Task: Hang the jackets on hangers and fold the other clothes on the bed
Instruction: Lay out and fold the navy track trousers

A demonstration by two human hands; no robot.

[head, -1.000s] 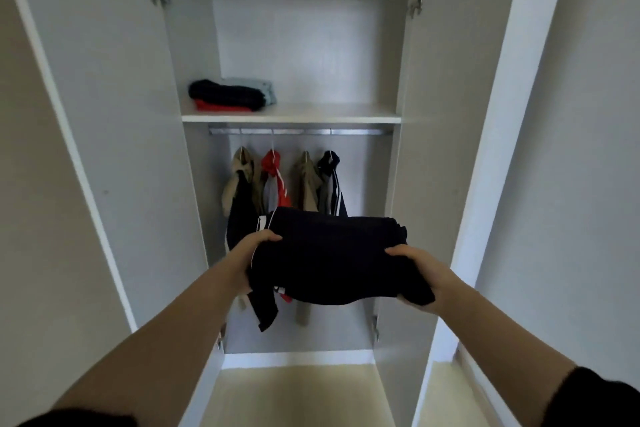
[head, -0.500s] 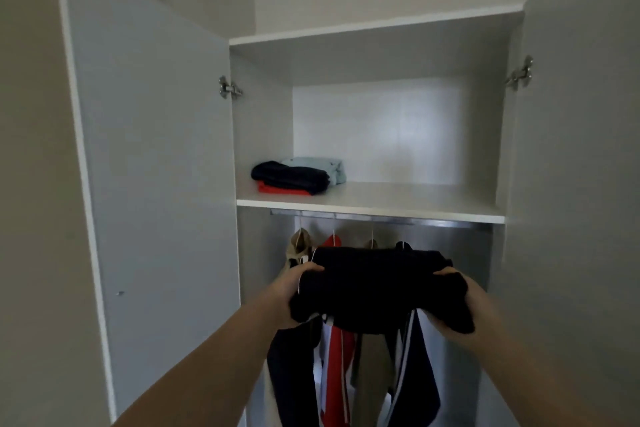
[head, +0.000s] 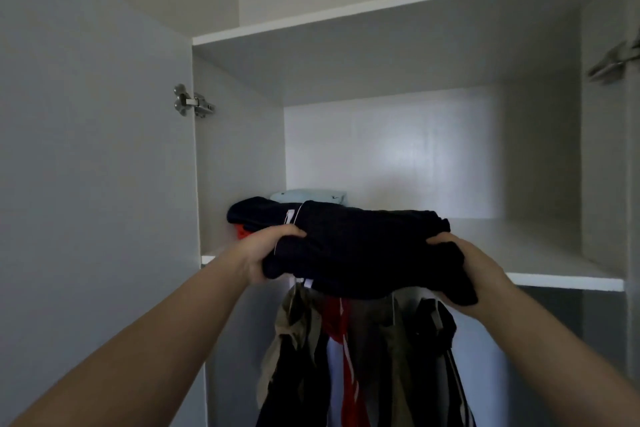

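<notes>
The person stands at the open wardrobe and holds a folded dark garment (head: 363,250) out in front, in the middle of the frame. The left hand (head: 266,253) grips its left end and the right hand (head: 464,267) grips its right end. The fingers of both hands are curled tight round the cloth, thumbs on top. So the bundle lies longways from left to right, flat between the two hands.

The shelf (head: 540,253) is right behind the bundle and about level with it. On the left part of the shelf sits a small pile of folded clothes (head: 256,215), with a dark one on top, something red under it and a pale blue one behind. The left hand is the one close to that pile. To the right of the pile I see white shelf board.

Low in the frame, jackets (head: 388,357) hang in a row.

I think the bundle goes forward onto the shelf next, on the pile or beside it. It should go in flat, or the loose end at the right may droop off.
</notes>
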